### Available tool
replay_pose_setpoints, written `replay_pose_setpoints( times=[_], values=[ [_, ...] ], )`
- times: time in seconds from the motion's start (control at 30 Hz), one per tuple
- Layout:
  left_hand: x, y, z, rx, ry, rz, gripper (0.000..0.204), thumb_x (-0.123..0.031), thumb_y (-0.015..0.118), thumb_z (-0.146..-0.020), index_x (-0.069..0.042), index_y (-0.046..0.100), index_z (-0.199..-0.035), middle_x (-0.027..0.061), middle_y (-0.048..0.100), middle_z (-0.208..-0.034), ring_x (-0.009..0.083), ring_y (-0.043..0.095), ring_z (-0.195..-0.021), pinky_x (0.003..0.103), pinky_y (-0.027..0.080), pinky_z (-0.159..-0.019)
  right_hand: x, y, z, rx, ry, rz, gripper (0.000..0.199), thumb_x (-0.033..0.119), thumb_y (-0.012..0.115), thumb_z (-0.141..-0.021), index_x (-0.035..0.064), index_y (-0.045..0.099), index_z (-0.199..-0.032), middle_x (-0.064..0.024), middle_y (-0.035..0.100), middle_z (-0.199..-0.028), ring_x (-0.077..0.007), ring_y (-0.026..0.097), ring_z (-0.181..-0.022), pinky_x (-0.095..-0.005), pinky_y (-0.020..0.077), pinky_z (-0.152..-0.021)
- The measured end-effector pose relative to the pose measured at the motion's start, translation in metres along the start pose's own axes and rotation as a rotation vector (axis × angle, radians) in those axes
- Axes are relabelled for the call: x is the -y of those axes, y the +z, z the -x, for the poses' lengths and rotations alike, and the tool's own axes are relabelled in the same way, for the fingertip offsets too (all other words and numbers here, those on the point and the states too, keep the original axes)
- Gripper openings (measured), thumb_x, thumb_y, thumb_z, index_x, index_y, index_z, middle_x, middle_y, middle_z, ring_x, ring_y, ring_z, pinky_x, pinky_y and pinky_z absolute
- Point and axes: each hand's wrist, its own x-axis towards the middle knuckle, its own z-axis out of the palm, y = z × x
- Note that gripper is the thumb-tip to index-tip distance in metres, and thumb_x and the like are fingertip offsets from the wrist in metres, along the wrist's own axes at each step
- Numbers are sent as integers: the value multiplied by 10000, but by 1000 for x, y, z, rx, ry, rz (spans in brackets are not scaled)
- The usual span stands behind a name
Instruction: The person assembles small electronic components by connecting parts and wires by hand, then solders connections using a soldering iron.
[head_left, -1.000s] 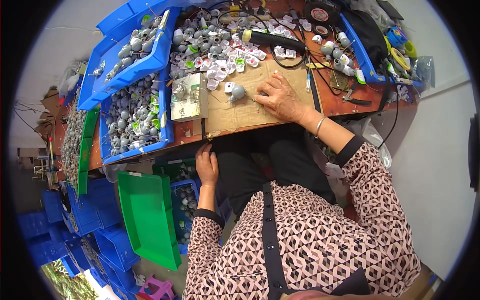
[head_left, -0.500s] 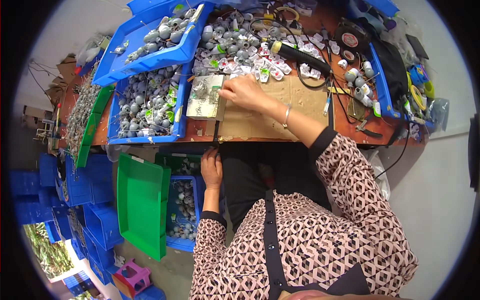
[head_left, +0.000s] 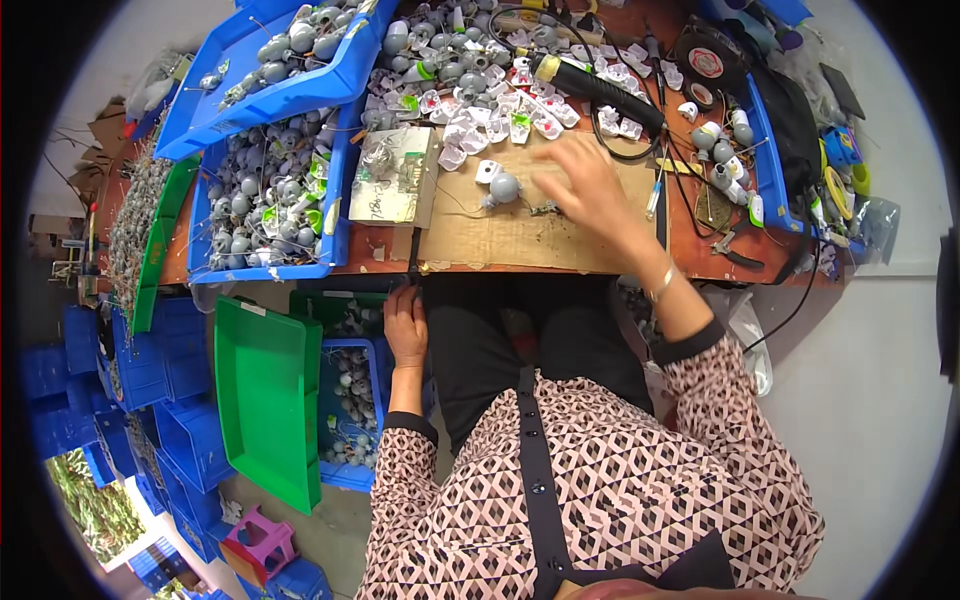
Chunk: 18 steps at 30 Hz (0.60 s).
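My right hand (head_left: 590, 190) is over the cardboard sheet (head_left: 470, 245), its fingers spread and nothing seen in them. Just left of its fingertips lies a grey round part with a white cap (head_left: 505, 188) and a thin wire. Under those fingers is a small dark bit (head_left: 545, 210) that I cannot make out. At the table's front edge my left hand (head_left: 405, 325) has its fingers closed together at the lower end of a black strip (head_left: 415, 248). That strip runs down from a cream-coloured block (head_left: 385, 195) with a green patch and grey metal on top.
Blue trays (head_left: 345, 190) of grey round parts stand at the left. White caps (head_left: 475, 130) lie heaped behind the cardboard. A black-handled tool (head_left: 610, 100) with a cable, pliers (head_left: 738, 255) and another blue tray (head_left: 765, 150) are at the right. Below the table leans a green tray (head_left: 262, 400).
My right hand has left the block, moved right and spread its fingers. The grey part with the white cap now shows on the cardboard. My left hand stays at the strip; the view shifted slightly.
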Motion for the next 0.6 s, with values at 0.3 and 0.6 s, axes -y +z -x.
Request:
replay_pose_setpoints(
  times=[0.3, 0.6],
  values=[
    [2, 4, 6, -17, -18, -8, 239, -74, 590, -974, -41, 653, -1202, 158, 635, -1220, 361, 598, -1145, 427, 473, -994, -7, -9, 53, 29, 114, 10, 328, 195, 733, -858, 85, 645, -1154, -70, 641, -1098, -284, 565, -1090, -419, 397, -984],
    [9, 2, 12, 4, 14, -49, 233, -88, 593, -977, -46, 646, -1200, 151, 626, -1227, 352, 584, -1167, 416, 460, -1008, -27, -30, 68, -2, 220, 250, 304, 366, 688, -908, 133, 682, -1103, -49, 664, -1063, -260, 582, -1017, -409, 401, -891]
  ],
)
